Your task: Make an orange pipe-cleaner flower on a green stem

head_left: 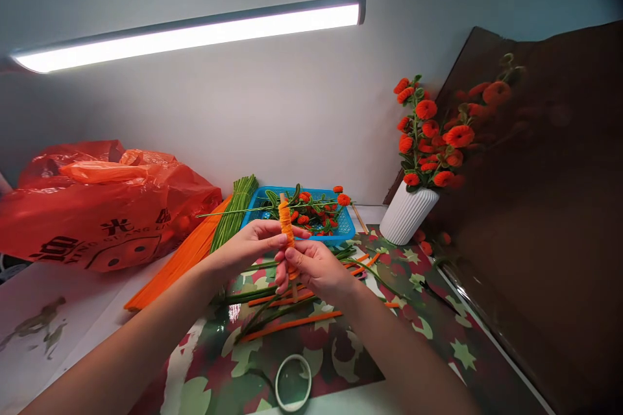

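An orange pipe cleaner (285,215) is coiled around a thin wooden stick (282,197), held nearly upright above the table. My left hand (257,241) grips the coil from the left, its thumb and fingers closed at mid-height. From the right, my right hand (318,267) pinches the lower part of the coil between thumb and fingers. The stick's lower end shows below my right hand. Beneath both hands lie loose orange pipe cleaners (292,326) and dark green ones. Fingers cover part of the coil.
Behind my hands stands a blue basket (351,228) with orange flowers. Bundles of orange (178,262) and green pipe cleaners (234,211) lie left, beside a red plastic bag (97,207). A white vase (409,215) of flowers stands right. A tape roll (277,389) is in front.
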Action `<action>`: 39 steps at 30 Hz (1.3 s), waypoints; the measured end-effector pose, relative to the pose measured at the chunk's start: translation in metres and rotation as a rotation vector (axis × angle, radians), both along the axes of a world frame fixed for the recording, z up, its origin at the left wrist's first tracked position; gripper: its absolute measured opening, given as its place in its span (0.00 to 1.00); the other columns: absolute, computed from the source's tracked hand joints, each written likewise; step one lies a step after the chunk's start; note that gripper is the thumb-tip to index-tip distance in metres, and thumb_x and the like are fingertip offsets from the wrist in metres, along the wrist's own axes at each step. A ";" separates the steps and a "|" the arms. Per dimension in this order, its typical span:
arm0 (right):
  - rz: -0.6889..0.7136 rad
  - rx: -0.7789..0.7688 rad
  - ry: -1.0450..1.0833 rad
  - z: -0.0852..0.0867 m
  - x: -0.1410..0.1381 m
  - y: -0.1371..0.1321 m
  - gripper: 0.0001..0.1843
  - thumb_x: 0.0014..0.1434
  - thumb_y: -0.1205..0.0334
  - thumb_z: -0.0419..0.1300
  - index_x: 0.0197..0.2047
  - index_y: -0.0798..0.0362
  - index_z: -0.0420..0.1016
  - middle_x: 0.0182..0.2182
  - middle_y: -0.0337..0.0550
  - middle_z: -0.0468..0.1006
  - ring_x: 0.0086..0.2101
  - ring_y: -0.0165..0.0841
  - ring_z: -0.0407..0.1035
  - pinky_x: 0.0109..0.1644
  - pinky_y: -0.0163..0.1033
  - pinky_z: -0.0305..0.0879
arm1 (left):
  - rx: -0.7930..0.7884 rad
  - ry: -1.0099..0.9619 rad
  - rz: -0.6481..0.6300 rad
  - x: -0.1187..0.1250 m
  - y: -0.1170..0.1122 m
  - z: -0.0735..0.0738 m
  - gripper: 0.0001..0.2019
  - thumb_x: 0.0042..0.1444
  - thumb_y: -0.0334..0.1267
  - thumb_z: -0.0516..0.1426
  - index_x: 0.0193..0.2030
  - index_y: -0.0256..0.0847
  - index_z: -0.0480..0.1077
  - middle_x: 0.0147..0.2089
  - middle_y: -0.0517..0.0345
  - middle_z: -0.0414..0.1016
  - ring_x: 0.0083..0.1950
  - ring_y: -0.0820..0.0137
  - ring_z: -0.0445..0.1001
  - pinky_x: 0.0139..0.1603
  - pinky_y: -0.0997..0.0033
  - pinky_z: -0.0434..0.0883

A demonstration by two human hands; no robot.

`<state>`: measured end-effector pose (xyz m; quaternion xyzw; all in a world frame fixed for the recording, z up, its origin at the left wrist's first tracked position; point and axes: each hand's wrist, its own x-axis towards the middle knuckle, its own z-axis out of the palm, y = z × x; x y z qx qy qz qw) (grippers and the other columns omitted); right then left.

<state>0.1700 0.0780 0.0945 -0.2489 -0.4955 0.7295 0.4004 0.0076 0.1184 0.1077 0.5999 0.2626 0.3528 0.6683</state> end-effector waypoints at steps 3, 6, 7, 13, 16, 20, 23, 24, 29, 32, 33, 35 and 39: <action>-0.011 -0.020 0.008 -0.002 0.000 0.001 0.27 0.44 0.41 0.68 0.33 0.58 0.72 0.21 0.37 0.76 0.23 0.29 0.73 0.34 0.37 0.70 | 0.005 0.039 -0.055 0.001 -0.003 0.003 0.18 0.51 0.47 0.63 0.43 0.34 0.78 0.21 0.56 0.73 0.19 0.70 0.73 0.23 0.72 0.70; -0.088 0.014 -0.038 -0.001 -0.001 0.002 0.28 0.44 0.40 0.67 0.32 0.59 0.72 0.21 0.38 0.77 0.22 0.29 0.72 0.35 0.39 0.71 | 0.067 0.070 0.043 0.004 -0.003 0.003 0.14 0.51 0.46 0.63 0.33 0.34 0.78 0.21 0.57 0.72 0.19 0.71 0.71 0.24 0.73 0.69; -0.113 0.025 -0.054 0.000 -0.001 0.001 0.28 0.44 0.40 0.67 0.31 0.59 0.72 0.21 0.38 0.77 0.22 0.29 0.72 0.35 0.39 0.71 | 0.089 0.083 0.077 0.005 -0.003 0.003 0.14 0.51 0.46 0.63 0.30 0.35 0.78 0.20 0.57 0.72 0.20 0.72 0.71 0.24 0.73 0.69; -0.179 0.113 -0.121 0.002 -0.002 0.000 0.28 0.46 0.37 0.65 0.28 0.58 0.73 0.19 0.38 0.75 0.21 0.28 0.71 0.33 0.38 0.71 | 0.142 0.132 0.107 0.007 -0.004 0.002 0.15 0.53 0.47 0.61 0.27 0.36 0.77 0.18 0.56 0.73 0.19 0.71 0.71 0.23 0.73 0.68; -0.214 0.157 -0.142 0.001 -0.002 0.001 0.28 0.47 0.37 0.64 0.27 0.58 0.73 0.19 0.38 0.74 0.21 0.29 0.71 0.33 0.39 0.71 | 0.111 0.115 0.089 0.009 -0.009 0.005 0.15 0.54 0.47 0.60 0.28 0.36 0.77 0.16 0.56 0.72 0.17 0.71 0.70 0.19 0.74 0.66; -0.249 0.186 -0.168 -0.001 -0.002 0.001 0.27 0.48 0.38 0.63 0.27 0.58 0.73 0.19 0.39 0.74 0.21 0.29 0.71 0.33 0.39 0.71 | 0.082 0.084 0.090 0.012 -0.013 0.007 0.14 0.53 0.46 0.61 0.28 0.35 0.76 0.16 0.56 0.71 0.15 0.73 0.68 0.15 0.77 0.62; -0.270 0.192 -0.175 -0.002 -0.003 0.001 0.27 0.49 0.38 0.62 0.27 0.58 0.73 0.18 0.38 0.74 0.20 0.29 0.70 0.32 0.39 0.71 | 0.088 0.068 0.084 0.013 -0.013 0.007 0.14 0.53 0.46 0.61 0.27 0.35 0.75 0.16 0.56 0.71 0.16 0.74 0.68 0.15 0.78 0.62; -0.277 0.194 -0.178 -0.002 -0.004 0.001 0.27 0.49 0.37 0.62 0.27 0.58 0.73 0.18 0.38 0.74 0.20 0.29 0.70 0.31 0.39 0.71 | 0.091 0.065 0.082 0.014 -0.013 0.006 0.15 0.53 0.46 0.61 0.27 0.34 0.75 0.17 0.56 0.72 0.16 0.74 0.68 0.16 0.78 0.62; -0.333 0.219 -0.217 -0.003 -0.005 -0.001 0.27 0.51 0.38 0.61 0.27 0.58 0.74 0.19 0.38 0.74 0.20 0.29 0.69 0.30 0.37 0.69 | 0.099 0.067 0.070 0.014 -0.011 0.002 0.16 0.54 0.46 0.60 0.28 0.32 0.75 0.18 0.57 0.72 0.17 0.74 0.68 0.17 0.78 0.64; -0.256 0.180 -0.189 0.001 -0.001 -0.001 0.26 0.50 0.38 0.62 0.28 0.58 0.73 0.19 0.37 0.74 0.20 0.28 0.69 0.31 0.37 0.69 | 0.067 0.071 0.031 0.010 -0.006 -0.001 0.15 0.55 0.46 0.60 0.33 0.33 0.76 0.18 0.57 0.73 0.18 0.72 0.71 0.19 0.76 0.67; -0.200 0.148 -0.166 0.003 0.001 -0.002 0.26 0.49 0.39 0.63 0.29 0.58 0.72 0.19 0.37 0.74 0.21 0.28 0.70 0.31 0.36 0.68 | 0.061 0.064 0.032 0.008 -0.004 -0.001 0.15 0.54 0.46 0.61 0.35 0.33 0.77 0.21 0.55 0.75 0.21 0.70 0.73 0.22 0.75 0.70; -0.080 0.069 -0.112 0.006 0.005 -0.001 0.25 0.48 0.40 0.65 0.32 0.57 0.72 0.20 0.35 0.74 0.22 0.27 0.71 0.32 0.35 0.68 | 0.065 0.000 0.076 0.004 0.002 0.000 0.17 0.53 0.47 0.62 0.40 0.34 0.78 0.35 0.47 0.81 0.33 0.64 0.79 0.33 0.70 0.75; 0.076 -0.031 -0.038 0.007 0.011 -0.001 0.23 0.48 0.44 0.67 0.34 0.57 0.71 0.21 0.34 0.74 0.22 0.25 0.70 0.30 0.33 0.67 | 0.045 -0.195 0.183 -0.001 0.008 0.003 0.20 0.50 0.49 0.63 0.45 0.37 0.78 0.50 0.42 0.78 0.49 0.57 0.77 0.50 0.60 0.73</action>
